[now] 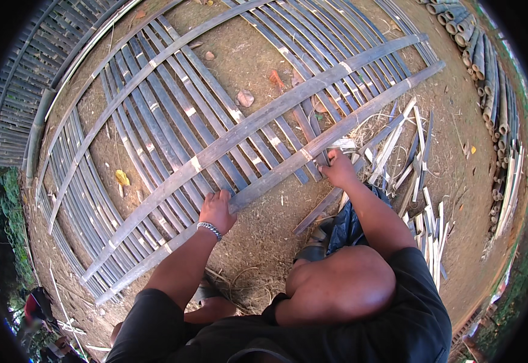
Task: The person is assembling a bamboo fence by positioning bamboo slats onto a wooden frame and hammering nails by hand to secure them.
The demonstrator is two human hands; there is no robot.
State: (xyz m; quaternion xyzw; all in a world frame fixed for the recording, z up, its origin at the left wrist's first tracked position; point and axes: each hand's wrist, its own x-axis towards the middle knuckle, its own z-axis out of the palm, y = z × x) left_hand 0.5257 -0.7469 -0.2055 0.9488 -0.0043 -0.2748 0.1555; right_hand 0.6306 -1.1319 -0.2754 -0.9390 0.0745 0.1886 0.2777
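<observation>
A large panel of split bamboo lies on the ground before me, with long crosswise rails over and under several rows of narrow slats. My left hand (217,212), with a chain bracelet at the wrist, is closed over the nearest bamboo rail (264,186); its fingertips come down by the slat ends. Farther right, my right hand (338,168) has its fingers closed on the near end of a bamboo slat (308,128), just beside that same rail. The thumb and the underside of the grip are partly hidden.
Split bamboo offcuts (428,233) are heaped right of my knee, and a loose strip (318,212) lies near my foot. Bamboo poles (489,72) are stacked at the far right. Another slatted bamboo panel (19,91) stands at upper left. A person (37,305) appears at lower left.
</observation>
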